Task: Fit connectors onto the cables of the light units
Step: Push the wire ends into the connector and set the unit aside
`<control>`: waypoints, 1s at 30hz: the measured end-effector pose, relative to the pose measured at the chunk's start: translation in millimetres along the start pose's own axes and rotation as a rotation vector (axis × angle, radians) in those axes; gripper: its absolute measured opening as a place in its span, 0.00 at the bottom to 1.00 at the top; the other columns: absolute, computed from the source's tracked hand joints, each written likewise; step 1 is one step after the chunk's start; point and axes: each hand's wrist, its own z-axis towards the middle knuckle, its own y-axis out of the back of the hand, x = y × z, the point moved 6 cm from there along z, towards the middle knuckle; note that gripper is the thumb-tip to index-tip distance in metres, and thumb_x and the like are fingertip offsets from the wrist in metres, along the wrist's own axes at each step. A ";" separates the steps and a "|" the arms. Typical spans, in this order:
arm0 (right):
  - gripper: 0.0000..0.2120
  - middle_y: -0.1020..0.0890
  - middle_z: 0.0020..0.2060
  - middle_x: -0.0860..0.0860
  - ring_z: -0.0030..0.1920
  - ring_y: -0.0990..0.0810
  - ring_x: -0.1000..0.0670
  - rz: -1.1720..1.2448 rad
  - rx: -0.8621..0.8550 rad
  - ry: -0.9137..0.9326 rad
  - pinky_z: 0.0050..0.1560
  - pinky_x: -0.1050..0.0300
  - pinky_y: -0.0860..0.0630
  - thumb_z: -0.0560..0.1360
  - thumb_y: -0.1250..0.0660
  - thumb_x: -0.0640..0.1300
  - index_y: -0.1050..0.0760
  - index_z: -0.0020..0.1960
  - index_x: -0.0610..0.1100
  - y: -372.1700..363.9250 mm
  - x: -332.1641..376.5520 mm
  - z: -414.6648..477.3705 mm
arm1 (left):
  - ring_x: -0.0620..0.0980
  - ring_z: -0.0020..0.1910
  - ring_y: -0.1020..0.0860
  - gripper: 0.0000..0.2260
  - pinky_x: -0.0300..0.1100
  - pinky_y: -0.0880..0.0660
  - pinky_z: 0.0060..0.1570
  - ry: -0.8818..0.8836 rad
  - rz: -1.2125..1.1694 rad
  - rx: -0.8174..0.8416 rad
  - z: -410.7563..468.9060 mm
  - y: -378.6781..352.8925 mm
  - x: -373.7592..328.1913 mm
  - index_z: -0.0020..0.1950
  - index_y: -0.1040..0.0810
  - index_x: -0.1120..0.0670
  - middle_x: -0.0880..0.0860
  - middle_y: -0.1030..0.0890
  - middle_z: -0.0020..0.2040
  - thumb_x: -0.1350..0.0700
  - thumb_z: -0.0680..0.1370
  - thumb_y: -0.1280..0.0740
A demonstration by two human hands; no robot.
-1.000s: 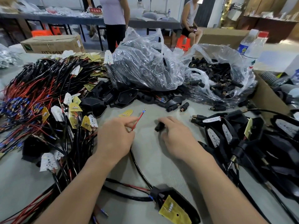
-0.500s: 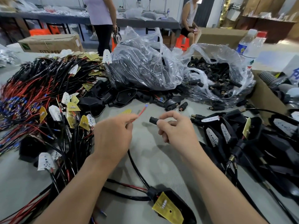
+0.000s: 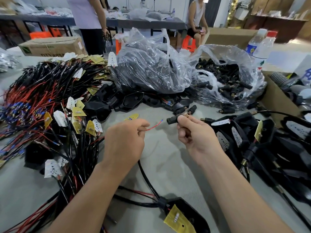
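Note:
My left hand (image 3: pixel 125 140) pinches a thin red wire (image 3: pixel 154 126) with a small blue tip that points up and to the right. That wire belongs to a black cable (image 3: pixel 146 177) running down to a black light unit (image 3: pixel 183 216) with a yellow circuit board at the near table edge. My right hand (image 3: pixel 195 133) holds a short black connector (image 3: pixel 172 119) between thumb and fingers, its open end facing the wire tip. A small gap separates wire tip and connector.
A heap of red and black wired units (image 3: pixel 47 105) fills the left. Clear bags of black connectors (image 3: pixel 223 76) sit behind. Units with connectors fitted (image 3: pixel 262 145) lie at the right, next to a cardboard box (image 3: pixel 276 98) and bottles (image 3: pixel 262 46). Two people are at the back.
My right hand has lifted the connector off the table and turned it toward the wire. My left hand has raised the red wire slightly.

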 end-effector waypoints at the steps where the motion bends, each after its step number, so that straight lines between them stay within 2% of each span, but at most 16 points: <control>1: 0.07 0.21 0.31 0.46 0.26 0.28 0.53 0.001 -0.012 -0.005 0.26 0.64 0.34 0.79 0.32 0.36 0.21 0.42 0.41 0.1 -0.2 0.2 | 0.44 0.39 0.18 0.15 0.33 0.26 0.42 0.051 -0.032 0.024 -0.2 -2.4 2.5 0.52 0.13 0.47 0.41 0.15 0.39 0.64 0.71 0.25; 3: 0.04 0.17 0.33 0.45 0.29 0.21 0.51 0.045 -0.031 -0.018 0.27 0.63 0.28 0.80 0.34 0.37 0.22 0.47 0.40 0.9 0.4 1.1 | 0.38 0.41 0.19 0.19 0.23 0.31 0.42 0.176 -0.153 0.084 -0.1 -7.7 8.5 0.55 0.14 0.43 0.36 0.16 0.39 0.64 0.71 0.28; 5: 0.04 0.15 0.35 0.43 0.32 0.16 0.49 0.121 -0.036 -0.039 0.29 0.62 0.23 0.81 0.36 0.35 0.24 0.48 0.39 1.8 0.8 2.4 | 0.34 0.38 0.21 0.20 0.23 0.32 0.36 0.256 -0.265 0.141 0.7 -12.6 13.4 0.49 0.13 0.39 0.34 0.17 0.38 0.65 0.71 0.30; 8: 0.06 0.15 0.37 0.40 0.33 0.15 0.46 0.170 -0.002 -0.073 0.32 0.60 0.19 0.82 0.38 0.33 0.25 0.48 0.37 -1.2 -2.3 2.9 | 0.35 0.29 0.25 0.23 0.26 0.35 0.28 0.350 -0.421 0.193 1.8 -19.4 20.7 0.41 0.14 0.36 0.37 0.18 0.34 0.67 0.70 0.31; 11: 0.07 0.15 0.36 0.41 0.33 0.15 0.46 0.173 0.039 -0.095 0.32 0.58 0.18 0.82 0.40 0.32 0.25 0.48 0.37 -5.5 -7.4 3.0 | 0.38 0.29 0.25 0.18 0.28 0.32 0.31 0.410 -0.523 0.191 2.3 -24.5 25.6 0.40 0.13 0.40 0.42 0.18 0.32 0.65 0.70 0.28; 15: 0.08 0.15 0.37 0.40 0.35 0.14 0.44 0.212 0.101 -0.130 0.34 0.57 0.18 0.83 0.41 0.32 0.25 0.48 0.37 -11.7 -9.2 1.4 | 0.45 0.31 0.26 0.07 0.41 0.29 0.36 0.440 -0.687 0.207 3.6 -28.7 28.1 0.41 0.12 0.46 0.47 0.20 0.30 0.59 0.71 0.23; 18: 0.09 0.15 0.37 0.39 0.36 0.13 0.43 0.266 0.119 -0.170 0.35 0.56 0.17 0.83 0.41 0.33 0.24 0.48 0.36 -14.4 -10.3 0.4 | 0.45 0.30 0.26 0.02 0.42 0.29 0.35 0.439 -0.707 0.198 3.3 -26.1 28.1 0.40 0.12 0.47 0.48 0.21 0.28 0.54 0.69 0.23; 23: 0.10 0.16 0.37 0.39 0.35 0.14 0.44 0.302 0.097 -0.193 0.35 0.57 0.17 0.83 0.42 0.34 0.24 0.47 0.35 -16.4 -11.2 -1.2 | 0.46 0.29 0.27 0.06 0.41 0.29 0.35 0.454 -0.702 0.210 2.9 -24.1 28.3 0.39 0.12 0.49 0.47 0.21 0.28 0.60 0.72 0.23; 30: 0.09 0.15 0.36 0.40 0.34 0.14 0.46 0.283 0.063 -0.153 0.34 0.58 0.17 0.83 0.41 0.34 0.24 0.48 0.35 -13.6 -11.2 -0.2 | 0.47 0.29 0.28 0.07 0.41 0.30 0.34 0.477 -0.726 0.206 2.2 -22.8 26.1 0.38 0.12 0.51 0.49 0.22 0.28 0.63 0.72 0.23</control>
